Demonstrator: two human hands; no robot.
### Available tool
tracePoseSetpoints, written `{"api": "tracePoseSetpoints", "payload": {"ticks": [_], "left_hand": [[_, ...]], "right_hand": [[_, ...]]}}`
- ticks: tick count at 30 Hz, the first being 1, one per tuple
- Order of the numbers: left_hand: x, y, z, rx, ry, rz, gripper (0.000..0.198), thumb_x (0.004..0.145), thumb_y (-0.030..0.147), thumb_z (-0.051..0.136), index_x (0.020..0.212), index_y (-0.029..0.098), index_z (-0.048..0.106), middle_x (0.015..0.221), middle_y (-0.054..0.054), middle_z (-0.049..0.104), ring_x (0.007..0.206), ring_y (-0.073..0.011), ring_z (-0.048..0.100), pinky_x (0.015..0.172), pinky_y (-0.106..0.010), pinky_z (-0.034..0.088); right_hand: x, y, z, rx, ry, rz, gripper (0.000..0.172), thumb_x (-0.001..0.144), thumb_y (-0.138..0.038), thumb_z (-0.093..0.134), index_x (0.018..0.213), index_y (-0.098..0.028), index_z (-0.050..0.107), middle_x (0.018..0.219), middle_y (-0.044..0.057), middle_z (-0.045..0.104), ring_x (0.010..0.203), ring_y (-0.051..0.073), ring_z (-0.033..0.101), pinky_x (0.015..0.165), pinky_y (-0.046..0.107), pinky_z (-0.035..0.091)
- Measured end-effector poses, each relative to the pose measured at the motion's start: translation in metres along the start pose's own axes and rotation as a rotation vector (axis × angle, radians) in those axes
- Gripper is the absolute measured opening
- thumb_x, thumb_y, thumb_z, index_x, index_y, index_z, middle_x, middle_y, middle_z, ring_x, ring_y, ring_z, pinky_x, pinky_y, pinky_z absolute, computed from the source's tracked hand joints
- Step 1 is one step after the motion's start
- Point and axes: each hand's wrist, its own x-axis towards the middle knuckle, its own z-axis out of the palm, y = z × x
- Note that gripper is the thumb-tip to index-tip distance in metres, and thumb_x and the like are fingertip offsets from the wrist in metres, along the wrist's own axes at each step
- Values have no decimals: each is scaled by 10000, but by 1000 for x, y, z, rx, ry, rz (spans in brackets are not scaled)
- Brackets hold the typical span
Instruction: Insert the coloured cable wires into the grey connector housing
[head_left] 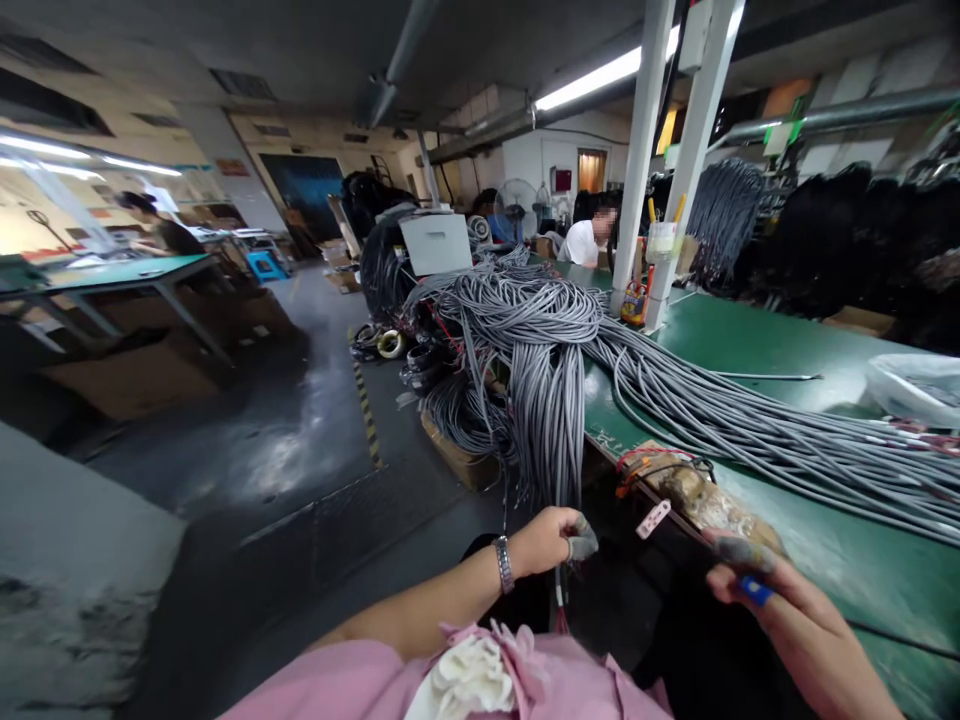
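Observation:
Grey cables (547,410) hang in a thick bundle over the near edge of the green table (750,330). My left hand (559,540), with a watch on the wrist and grey covers on the fingertips, is closed at the bundle's lower end; what it pinches is too small to name. One cable end with red wires (560,610) dangles just below it. My right hand (765,580), with blue tape round a finger, is curled near the table edge beside a taped brown bundle (697,500). Whether it holds anything is unclear. A pink tag (654,519) lies between the hands.
More grey cables (787,430) stretch rightward across the table. A clear plastic bag (915,385) lies at the right. White posts (641,150) rise from the table. Below the cables is a cardboard box (461,455). A person in white (581,243) is behind the table.

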Motion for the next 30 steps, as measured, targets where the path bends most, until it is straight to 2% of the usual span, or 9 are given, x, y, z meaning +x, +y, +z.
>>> {"api": "tracePoseSetpoints", "payload": {"ticks": [2,5,7,11,13,18,21,26,30], "left_hand": [[7,17,-4,-25,42,42,317,696,403,757,805,122,658,729,-45,674,650,-135,606,641,-263,486],[20,39,-10,-59,82,124,320,736,405,732,851,120,640,768,-68,682,669,-144,629,663,-282,512],[30,51,-13,-64,84,160,328,753,410,721,886,122,637,778,-73,680,688,-153,641,668,-290,523],[50,73,-17,-29,64,205,292,766,382,709,876,123,631,757,-67,675,665,-144,635,646,-278,525],[62,82,-18,6,60,239,263,772,360,699,853,121,628,744,-63,675,651,-138,633,642,-269,522],[107,94,-29,90,121,320,190,787,298,663,856,127,618,752,-52,679,672,-136,652,652,-248,516],[143,101,-44,383,208,357,148,838,256,578,908,133,621,834,-64,705,748,-140,678,676,-233,511],[208,124,-77,625,317,324,175,819,299,590,893,159,663,664,-19,663,614,-139,618,610,-241,469],[265,147,-98,844,415,327,159,805,280,581,896,183,669,788,-45,687,770,-185,635,720,-282,478]], "right_hand": [[13,-16,-20,-87,95,-21,415,822,-451,624,1189,-265,676,1116,71,723,1004,279,675,868,335,543],[43,-25,-50,-236,215,-98,434,791,-459,643,1164,-239,674,1141,86,714,958,269,690,854,332,553],[66,-18,-70,-290,273,-106,439,791,-464,618,1146,-210,660,1101,104,723,831,248,711,771,338,573],[97,15,-96,-440,349,-35,487,823,-471,531,1195,-169,619,966,110,747,753,250,711,674,346,559],[100,29,-97,-606,337,7,484,819,-473,520,1176,-169,643,895,101,753,763,269,708,689,365,545],[91,41,-77,-749,257,-106,449,844,-454,477,1190,-231,657,1091,63,738,978,273,690,829,353,526],[90,42,-71,-792,233,-99,430,848,-455,478,1181,-256,662,1107,47,736,980,267,694,831,348,528],[104,58,-88,-779,301,1,486,866,-525,429,1187,-229,641,1063,64,749,954,278,705,817,351,534],[112,76,-103,-776,378,64,519,848,-554,448,1176,-205,648,1065,83,747,962,302,701,796,364,537]]}}
